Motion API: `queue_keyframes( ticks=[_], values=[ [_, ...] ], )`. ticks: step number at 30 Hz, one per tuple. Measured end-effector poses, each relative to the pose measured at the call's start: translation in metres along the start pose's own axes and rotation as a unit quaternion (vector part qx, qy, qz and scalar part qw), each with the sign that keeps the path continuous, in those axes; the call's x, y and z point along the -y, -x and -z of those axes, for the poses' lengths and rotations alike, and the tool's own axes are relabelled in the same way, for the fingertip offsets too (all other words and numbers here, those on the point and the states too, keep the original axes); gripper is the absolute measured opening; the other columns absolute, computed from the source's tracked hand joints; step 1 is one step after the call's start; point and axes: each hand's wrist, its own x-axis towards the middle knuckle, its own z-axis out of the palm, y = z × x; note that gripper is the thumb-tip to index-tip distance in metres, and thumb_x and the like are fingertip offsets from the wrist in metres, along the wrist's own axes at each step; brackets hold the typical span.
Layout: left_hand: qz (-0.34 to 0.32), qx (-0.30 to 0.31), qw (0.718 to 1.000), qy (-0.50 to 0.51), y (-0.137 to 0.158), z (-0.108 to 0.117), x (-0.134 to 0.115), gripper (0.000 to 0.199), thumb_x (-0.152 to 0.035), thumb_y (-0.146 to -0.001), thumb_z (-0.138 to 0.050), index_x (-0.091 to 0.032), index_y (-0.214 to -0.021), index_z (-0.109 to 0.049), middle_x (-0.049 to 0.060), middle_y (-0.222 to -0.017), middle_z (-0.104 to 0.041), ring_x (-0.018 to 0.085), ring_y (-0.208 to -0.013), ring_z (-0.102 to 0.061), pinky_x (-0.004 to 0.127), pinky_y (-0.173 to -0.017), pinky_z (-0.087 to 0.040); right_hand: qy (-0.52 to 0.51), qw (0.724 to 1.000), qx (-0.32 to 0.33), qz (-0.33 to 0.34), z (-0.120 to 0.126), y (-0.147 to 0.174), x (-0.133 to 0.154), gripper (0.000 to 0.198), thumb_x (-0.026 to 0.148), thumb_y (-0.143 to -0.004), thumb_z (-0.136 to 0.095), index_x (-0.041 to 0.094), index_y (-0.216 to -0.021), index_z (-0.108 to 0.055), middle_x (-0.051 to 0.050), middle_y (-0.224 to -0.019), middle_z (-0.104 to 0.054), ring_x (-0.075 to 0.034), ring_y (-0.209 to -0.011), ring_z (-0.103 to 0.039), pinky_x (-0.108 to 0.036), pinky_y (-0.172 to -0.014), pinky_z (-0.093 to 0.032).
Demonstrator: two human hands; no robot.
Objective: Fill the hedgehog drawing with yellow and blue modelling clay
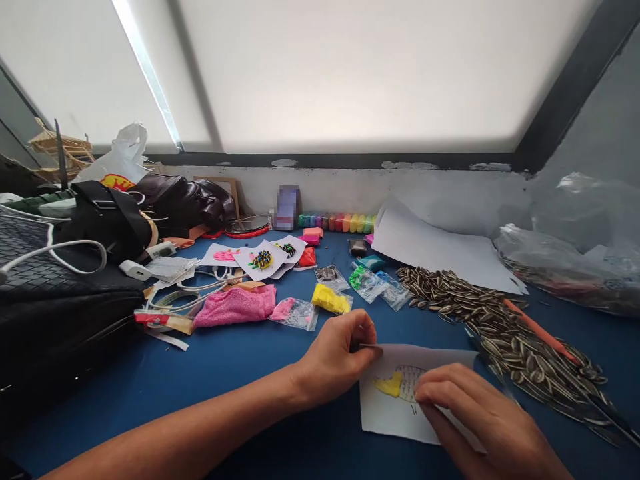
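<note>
Your paper (380, 419) runs lengthwise left to right, yellow clay (392, 385) pointing left. Your left hand (334, 357) pinches its far-left corner; whether your right hand (483, 415) grasps anything, I cannot tell.

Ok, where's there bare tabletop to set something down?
Largest: blue tabletop between the pink cloth and the left forearm. A narrower patch sits between the drawing paper and the small packets behind it, left of the sunflower seeds. Crowded: the left, under the black bag, and the right, where the seeds spread.
</note>
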Motion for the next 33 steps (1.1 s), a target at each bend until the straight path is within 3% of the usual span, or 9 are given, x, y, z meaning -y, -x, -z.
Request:
queue_keyframes(
  ticks=[5, 9, 12, 15, 19, 23, 25, 29, 33],
  values=[
    [-0.053, -0.017, 0.994, -0.090, -0.003, -0.003, 0.011, 0.013, -0.007, -0.076, -0.062, -0.017, -0.080, -0.055, 0.001, -0.081, -0.060, 0.015, -0.078, -0.055, 0.028, -0.071, -0.045, -0.027, 0.996, 0.057, -0.065, -0.005, 0.004, 0.005, 0.012, 0.013, -0.096, -0.048, 0.024, -0.097, -0.053, -0.003, -0.091, -0.065, -0.014, -0.081, -0.066, -0.021, -0.073, -0.054],
    [-0.122, -0.036, 0.980, -0.153, -0.001, 0.005, 0.009, 0.039, -0.003, -0.074, -0.065, -0.015, -0.111, -0.060, 0.010, -0.116, -0.062, 0.022, -0.111, -0.055, 0.036, -0.100, -0.043, -0.033, 0.986, 0.067, -0.147, -0.010, 0.008, 0.004, 0.010, 0.016, -0.097, -0.045, 0.025, -0.094, -0.049, 0.000, -0.086, -0.064, -0.013, -0.076, -0.066, -0.020, -0.068, -0.055],
    [-0.181, 0.004, 0.964, -0.194, 0.002, 0.013, 0.000, 0.027, -0.006, -0.079, -0.067, -0.016, -0.104, -0.065, 0.009, -0.119, -0.064, 0.022, -0.117, -0.054, 0.036, -0.106, -0.041, -0.040, 0.980, 0.080, -0.176, -0.013, 0.010, 0.002, 0.012, 0.018, -0.098, -0.043, 0.025, -0.089, -0.046, 0.001, -0.082, -0.061, -0.012, -0.069, -0.064, -0.020, -0.064, -0.054],
    [-0.151, 0.115, 0.947, -0.260, 0.005, 0.020, -0.010, 0.054, -0.027, -0.071, -0.084, -0.015, -0.120, -0.063, 0.012, -0.125, -0.064, 0.031, -0.131, -0.046, 0.045, -0.112, -0.036, -0.034, 0.982, 0.082, -0.167, -0.013, 0.010, 0.001, 0.011, 0.017, -0.097, -0.043, 0.025, -0.091, -0.047, 0.001, -0.082, -0.062, -0.012, -0.071, -0.065, -0.021, -0.065, -0.055],
    [-0.101, 0.216, 0.912, -0.333, 0.006, 0.026, -0.015, 0.059, -0.040, -0.077, -0.079, -0.021, -0.130, -0.060, 0.010, -0.148, -0.048, 0.035, -0.144, -0.031, 0.057, -0.117, -0.022, -0.018, 0.987, 0.086, -0.136, -0.010, 0.008, 0.000, 0.012, 0.015, -0.096, -0.044, 0.025, -0.100, -0.050, -0.001, -0.090, -0.064, -0.012, -0.080, -0.068, -0.020, -0.071, -0.056],
    [-0.104, 0.246, 0.904, -0.335, 0.006, 0.031, -0.013, 0.067, -0.047, -0.085, -0.070, -0.025, -0.143, -0.047, 0.007, -0.155, -0.038, 0.033, -0.148, -0.023, 0.059, -0.119, -0.015, 0.020, 0.994, 0.059, -0.090, -0.008, 0.008, -0.004, 0.026, 0.016, -0.093, -0.049, 0.026, -0.117, -0.055, -0.008, -0.115, -0.063, -0.018, -0.105, -0.066, -0.026, -0.081, -0.057],
    [-0.114, 0.252, 0.904, -0.327, 0.005, 0.032, -0.011, 0.071, -0.050, -0.085, -0.069, -0.026, -0.146, -0.042, 0.007, -0.156, -0.036, 0.033, -0.149, -0.020, 0.059, -0.119, -0.014, 0.038, 0.993, 0.049, -0.097, -0.009, 0.007, -0.005, 0.028, 0.019, -0.093, -0.051, 0.029, -0.118, -0.059, -0.010, -0.125, -0.060, -0.022, -0.114, -0.063, -0.030, -0.084, -0.058],
    [-0.118, 0.259, 0.905, -0.316, 0.004, 0.033, -0.008, 0.075, -0.048, -0.086, -0.069, -0.026, -0.150, -0.037, 0.009, -0.159, -0.030, 0.035, -0.149, -0.017, 0.060, -0.118, -0.013, 0.026, 0.988, 0.041, -0.149, -0.015, 0.004, -0.004, 0.030, 0.020, -0.096, -0.043, 0.031, -0.111, -0.066, -0.008, -0.131, -0.058, -0.023, -0.118, -0.061, -0.037, -0.088, -0.057],
    [-0.115, 0.271, 0.905, -0.306, 0.003, 0.033, -0.008, 0.078, -0.046, -0.085, -0.070, -0.025, -0.151, -0.035, 0.009, -0.160, -0.026, 0.034, -0.150, -0.012, 0.060, -0.118, -0.010, 0.022, 0.988, 0.038, -0.145, -0.022, 0.005, -0.006, 0.033, 0.019, -0.094, -0.045, 0.033, -0.112, -0.069, -0.006, -0.135, -0.058, -0.025, -0.123, -0.058, -0.042, -0.090, -0.056]
  ],
)
